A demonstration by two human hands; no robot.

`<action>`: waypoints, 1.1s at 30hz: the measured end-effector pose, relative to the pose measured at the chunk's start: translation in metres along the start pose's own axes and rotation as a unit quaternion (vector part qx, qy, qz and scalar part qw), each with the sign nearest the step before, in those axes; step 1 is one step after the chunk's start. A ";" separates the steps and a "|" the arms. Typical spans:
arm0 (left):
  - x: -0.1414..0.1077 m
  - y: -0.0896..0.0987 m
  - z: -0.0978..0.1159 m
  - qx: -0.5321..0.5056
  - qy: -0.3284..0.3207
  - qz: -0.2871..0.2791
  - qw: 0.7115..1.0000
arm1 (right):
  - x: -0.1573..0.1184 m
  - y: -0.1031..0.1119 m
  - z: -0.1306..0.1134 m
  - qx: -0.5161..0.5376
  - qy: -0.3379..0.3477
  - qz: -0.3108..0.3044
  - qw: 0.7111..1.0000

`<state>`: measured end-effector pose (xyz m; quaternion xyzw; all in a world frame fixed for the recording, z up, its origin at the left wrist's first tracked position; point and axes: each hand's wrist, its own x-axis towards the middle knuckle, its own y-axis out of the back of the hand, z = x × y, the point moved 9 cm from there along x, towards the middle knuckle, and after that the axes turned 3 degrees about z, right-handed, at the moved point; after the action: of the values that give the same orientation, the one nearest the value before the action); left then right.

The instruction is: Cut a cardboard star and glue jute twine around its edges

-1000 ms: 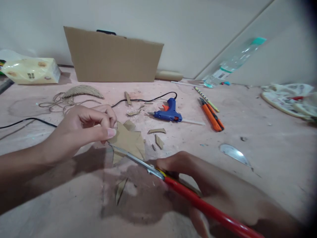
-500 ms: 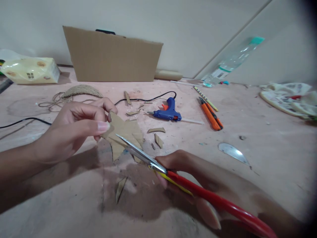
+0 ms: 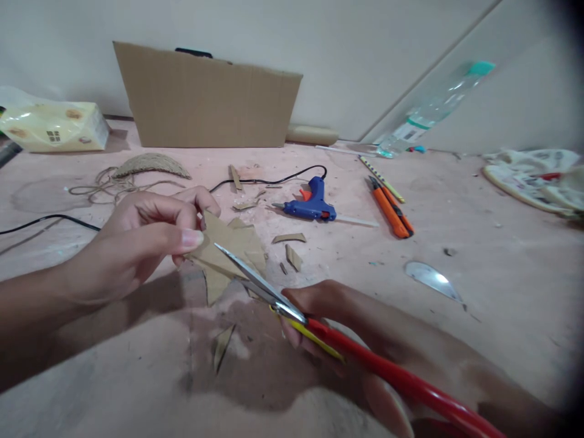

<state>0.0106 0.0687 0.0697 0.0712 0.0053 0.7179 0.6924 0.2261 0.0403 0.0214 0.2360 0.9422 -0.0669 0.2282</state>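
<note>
Between thumb and fingers, my left hand (image 3: 150, 234) pinches a star-shaped piece of cardboard (image 3: 223, 243) above the table. My right hand (image 3: 347, 322) is wrapped round red-handled scissors (image 3: 387, 365) with a yellow part near the pivot. The scissor blades lie across the cardboard star, one over its face and the other mostly beneath it. A thin cardboard scrap (image 3: 223, 348) lies on the table below the star, and another scrap (image 3: 294, 258) is to its right.
Beyond the hands lie a blue glue gun (image 3: 310, 204), orange cutters (image 3: 390, 210) and a woven crescent (image 3: 152, 165) with twine. A cardboard panel (image 3: 210, 106), tissue pack (image 3: 57, 126) and leaning bottle (image 3: 431, 112) stand behind. A shiny blade-like piece (image 3: 432, 280) lies right.
The scissor blades look slightly closer together on the cardboard star. The view has shifted a little; both hands keep their holds.
</note>
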 end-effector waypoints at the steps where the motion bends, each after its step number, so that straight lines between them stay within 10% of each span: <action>1: 0.000 -0.001 -0.001 -0.003 0.000 -0.007 1.000 | 0.001 0.000 -0.001 -0.010 0.005 0.002 1.000; 33: -0.004 0.000 -0.009 0.009 0.039 -0.024 0.999 | 0.002 -0.002 -0.008 -0.117 0.032 0.049 0.991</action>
<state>0.0103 0.0655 0.0605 0.0490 0.0408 0.7035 0.7078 0.2203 0.0411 0.0275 0.2553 0.9378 0.0622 0.2270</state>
